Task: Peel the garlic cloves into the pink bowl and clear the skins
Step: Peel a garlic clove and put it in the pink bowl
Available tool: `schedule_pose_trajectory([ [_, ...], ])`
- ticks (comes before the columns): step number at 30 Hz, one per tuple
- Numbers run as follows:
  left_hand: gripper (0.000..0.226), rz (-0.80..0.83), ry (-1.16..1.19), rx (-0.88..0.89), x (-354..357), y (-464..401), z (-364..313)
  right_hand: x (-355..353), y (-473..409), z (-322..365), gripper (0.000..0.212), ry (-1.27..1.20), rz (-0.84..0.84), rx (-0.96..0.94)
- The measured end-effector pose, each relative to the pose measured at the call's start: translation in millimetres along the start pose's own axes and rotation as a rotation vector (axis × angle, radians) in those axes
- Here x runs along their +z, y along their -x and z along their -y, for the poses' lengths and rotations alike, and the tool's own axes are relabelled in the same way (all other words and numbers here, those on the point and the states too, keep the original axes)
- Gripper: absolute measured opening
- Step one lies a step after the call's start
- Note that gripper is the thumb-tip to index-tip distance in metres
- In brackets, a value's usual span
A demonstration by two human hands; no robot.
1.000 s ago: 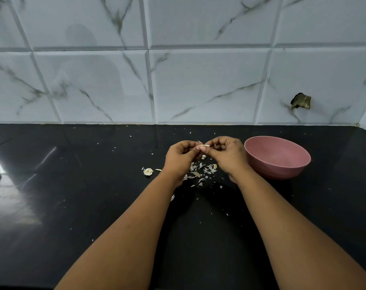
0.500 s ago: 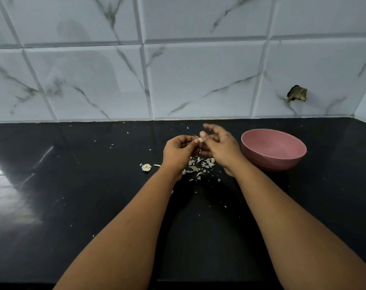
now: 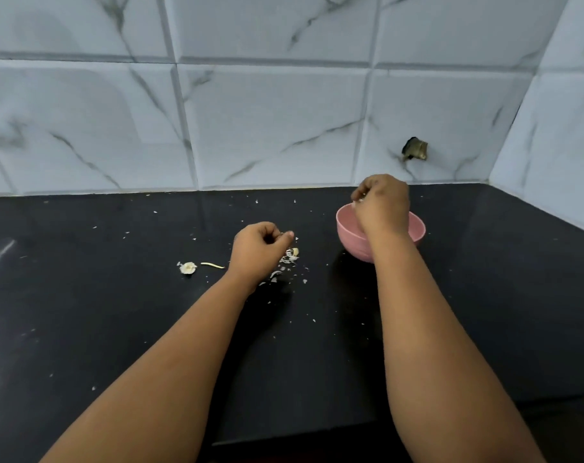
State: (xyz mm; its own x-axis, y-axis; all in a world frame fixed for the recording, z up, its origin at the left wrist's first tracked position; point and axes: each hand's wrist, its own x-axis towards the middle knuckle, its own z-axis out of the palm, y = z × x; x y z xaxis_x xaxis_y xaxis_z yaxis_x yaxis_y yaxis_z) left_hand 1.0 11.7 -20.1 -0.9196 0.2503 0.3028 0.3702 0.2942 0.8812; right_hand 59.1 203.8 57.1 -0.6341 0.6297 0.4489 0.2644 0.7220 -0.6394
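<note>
Right hand (image 3: 381, 205) over upright pink bowl (image 3: 347, 235).

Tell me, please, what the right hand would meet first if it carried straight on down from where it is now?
Most likely the inside of the pink bowl: the right hand hangs over its opening, fingers curled downward. Whether cloves already lie inside is hidden by the hand.
</note>
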Motion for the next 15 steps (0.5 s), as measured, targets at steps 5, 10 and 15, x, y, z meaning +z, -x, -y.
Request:
schedule_pose_trajectory([
  [5,0.014,-0.030,0.051,-0.034,-6.4,-2.6,-1.0,-5.0,-9.8,-13.5,0.017,0.189,0.139,0.224],
  [10,0.008,-0.083,0.073,-0.072,-14.9,-7.2,3.7,-8.0,-11.6,-19.3,0.032,0.264,0.196,0.227],
  [15,0.020,-0.135,0.117,-0.107,-23.0,-13.6,5.7,-4.9,-5.6,-13.3,0.014,0.043,-0.051,0.057],
])
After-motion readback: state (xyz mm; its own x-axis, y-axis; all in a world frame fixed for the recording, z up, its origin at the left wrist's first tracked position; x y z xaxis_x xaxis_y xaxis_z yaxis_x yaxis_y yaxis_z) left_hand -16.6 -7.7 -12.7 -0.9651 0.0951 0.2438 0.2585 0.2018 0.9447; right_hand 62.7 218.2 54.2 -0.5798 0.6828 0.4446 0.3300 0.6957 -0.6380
